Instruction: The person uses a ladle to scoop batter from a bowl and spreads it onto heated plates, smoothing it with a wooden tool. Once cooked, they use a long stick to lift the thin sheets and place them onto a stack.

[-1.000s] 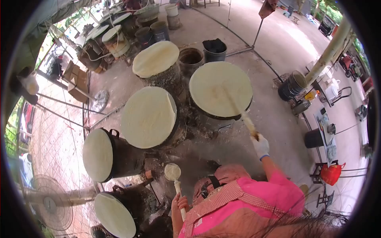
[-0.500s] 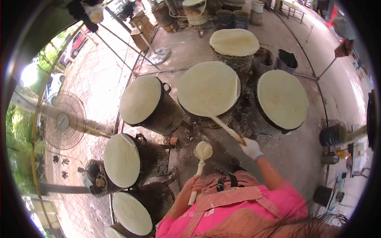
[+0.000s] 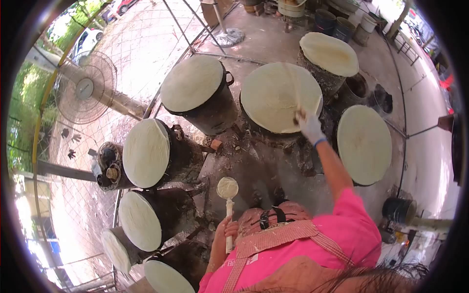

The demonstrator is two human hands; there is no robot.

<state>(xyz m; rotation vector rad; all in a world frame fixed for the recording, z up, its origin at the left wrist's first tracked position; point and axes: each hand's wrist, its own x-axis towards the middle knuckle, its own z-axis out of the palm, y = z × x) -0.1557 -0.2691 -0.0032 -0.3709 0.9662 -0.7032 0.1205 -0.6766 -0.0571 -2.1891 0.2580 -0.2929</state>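
My left hand [image 3: 228, 228] is wrapped round the pale handle of a ladle [image 3: 227, 187], whose bowl, coated in pale batter, hangs over the floor in front of me. In a white glove, my right hand [image 3: 310, 128] grips a long wooden stick [image 3: 297, 93]. The stick is smeared by motion and reaches over the pale round sheet [image 3: 266, 100] on the middle drum stove. My right hand overlaps the near right edge of that sheet. A thin raised fold shows along the sheet's right side.
More pale round sheets top drums around me: left [image 3: 191, 83], lower left [image 3: 145, 152], right [image 3: 364, 145] and back [image 3: 328, 53]. A large standing fan [image 3: 85, 88] is at the left by the wire fence [image 3: 132, 53]. Dark buckets [image 3: 343, 29] stand at the back.
My right hand has moved forward and up with the stick, which now lies farther across the middle sheet. The view has turned, and my left hand still holds the ladle low.
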